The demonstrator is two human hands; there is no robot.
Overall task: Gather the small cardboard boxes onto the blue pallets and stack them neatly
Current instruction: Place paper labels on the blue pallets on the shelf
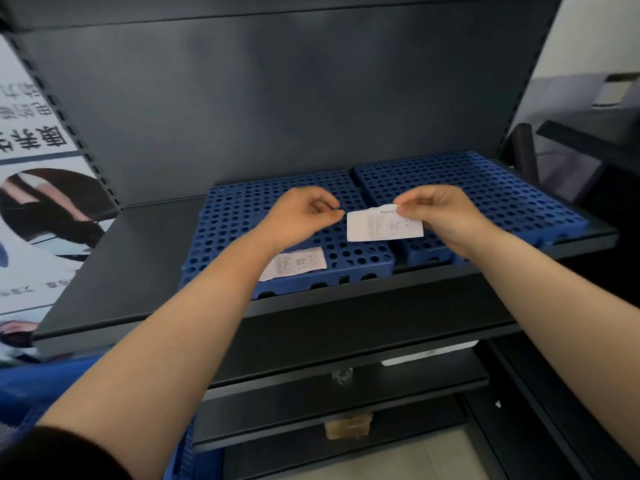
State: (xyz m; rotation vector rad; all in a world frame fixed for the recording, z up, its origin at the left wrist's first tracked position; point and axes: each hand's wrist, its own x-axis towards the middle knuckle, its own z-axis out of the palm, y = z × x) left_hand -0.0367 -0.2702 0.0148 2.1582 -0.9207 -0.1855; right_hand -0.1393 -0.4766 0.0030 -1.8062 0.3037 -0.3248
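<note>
Pinching a paper slip (382,226) in the right hand (440,216), clearing the bare blue pallets (485,188) for boxes; left hand (301,216) curled, seemingly holding nothing

Two bare arms were seen, coming in from the bottom corners of the frame toward the middle. No gloves, rings or watch were worn on the left hand (300,216) or the right hand (440,216). A dark sleeve (52,455), almost black, was seen at the lower left, pushed up high on the left arm. The nails were cut short.
</note>
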